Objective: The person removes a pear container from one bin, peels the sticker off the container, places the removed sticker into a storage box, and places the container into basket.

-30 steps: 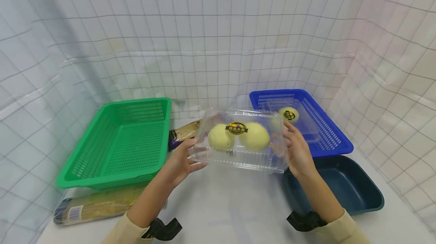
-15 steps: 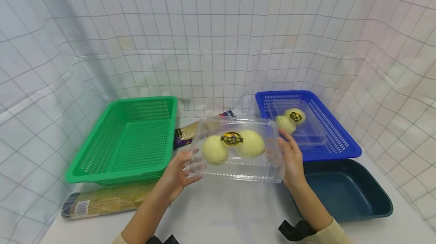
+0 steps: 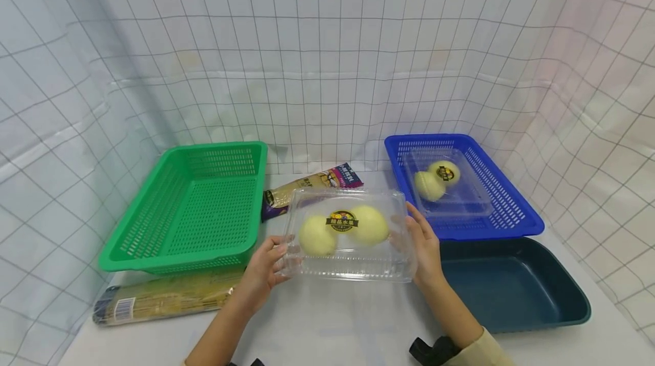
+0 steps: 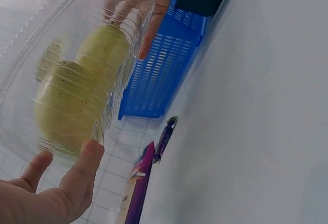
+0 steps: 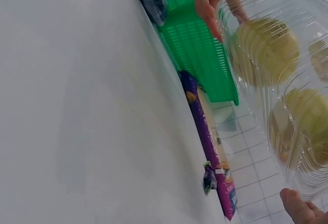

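Held up over the middle of the table is a clear plastic fruit box [image 3: 353, 266], its lid down and its far edge tipped up. Two pale yellow round fruits [image 3: 318, 235] lie inside it, and a black-and-gold label sits on the lid. My left hand [image 3: 263, 269] grips the left end; in the left wrist view its thumb and fingers [image 4: 77, 175] press against the plastic. At the opposite end my right hand [image 3: 426, 249] grips the box, fingers partly behind the clear wall. From the right wrist view, only part of the right hand [image 5: 302, 208] shows.
A green basket [image 3: 258, 201] stands at left, behind a long packet of dried noodle-like sticks [image 3: 174, 300]. Behind the box lies a purple-and-gold packet [image 3: 307, 181]. At right, a blue basket [image 3: 512, 215] bears a second fruit box [image 3: 468, 195]; nearer is a dark teal tray [image 3: 512, 283].
Both hands have drawn the box down and toward me, slightly left. The blue basket's fruit box and the purple-and-gold packet now show more fully. The view has shifted a little.
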`<state>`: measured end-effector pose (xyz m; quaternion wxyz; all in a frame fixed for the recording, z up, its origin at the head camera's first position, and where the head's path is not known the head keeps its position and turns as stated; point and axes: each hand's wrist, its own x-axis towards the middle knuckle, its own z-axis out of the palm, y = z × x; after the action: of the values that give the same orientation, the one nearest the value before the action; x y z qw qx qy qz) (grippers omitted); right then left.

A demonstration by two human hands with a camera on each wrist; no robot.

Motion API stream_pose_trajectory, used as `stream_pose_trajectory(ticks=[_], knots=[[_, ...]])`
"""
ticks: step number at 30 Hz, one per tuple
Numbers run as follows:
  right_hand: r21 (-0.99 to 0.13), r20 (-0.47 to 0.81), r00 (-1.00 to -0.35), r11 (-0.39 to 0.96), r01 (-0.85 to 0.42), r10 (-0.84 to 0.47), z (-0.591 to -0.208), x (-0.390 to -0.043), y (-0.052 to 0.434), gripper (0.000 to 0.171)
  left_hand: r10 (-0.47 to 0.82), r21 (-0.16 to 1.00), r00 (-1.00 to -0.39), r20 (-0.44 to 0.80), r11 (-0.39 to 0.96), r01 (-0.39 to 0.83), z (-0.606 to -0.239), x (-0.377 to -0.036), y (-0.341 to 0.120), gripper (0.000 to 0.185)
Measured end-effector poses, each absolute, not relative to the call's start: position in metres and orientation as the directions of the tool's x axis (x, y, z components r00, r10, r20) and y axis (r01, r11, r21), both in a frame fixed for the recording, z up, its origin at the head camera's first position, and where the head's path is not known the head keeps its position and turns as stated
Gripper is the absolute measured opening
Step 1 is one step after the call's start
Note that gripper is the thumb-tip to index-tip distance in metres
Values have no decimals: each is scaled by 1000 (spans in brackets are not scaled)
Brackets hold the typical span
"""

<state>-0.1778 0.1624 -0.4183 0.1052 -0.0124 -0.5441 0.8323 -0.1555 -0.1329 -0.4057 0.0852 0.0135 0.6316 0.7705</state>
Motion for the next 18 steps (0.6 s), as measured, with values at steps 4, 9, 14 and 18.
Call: stream_pose_trajectory(ticks=[4, 9, 14, 18], knots=[[-914, 87, -978, -376, -154, 189, -428, -179, 162, 43, 175, 976, -981, -80, -188, -114, -416, -157, -135, 29], [-916, 85, -980, -373, -147, 179, -441, -183, 155, 47, 225, 978, -973, -58, -184, -101, -429, -157, -145, 27], [-918, 59, -987, -381, -112, 147, -451, -185, 151, 52, 245, 976, -968, -54, -194, -103, -443, -156, -153, 20], [-931, 18, -988, -358, -73, 154, -457, -186, 150, 53, 258, 974, -963, -80, -186, -130, -451, -156, -156, 19]])
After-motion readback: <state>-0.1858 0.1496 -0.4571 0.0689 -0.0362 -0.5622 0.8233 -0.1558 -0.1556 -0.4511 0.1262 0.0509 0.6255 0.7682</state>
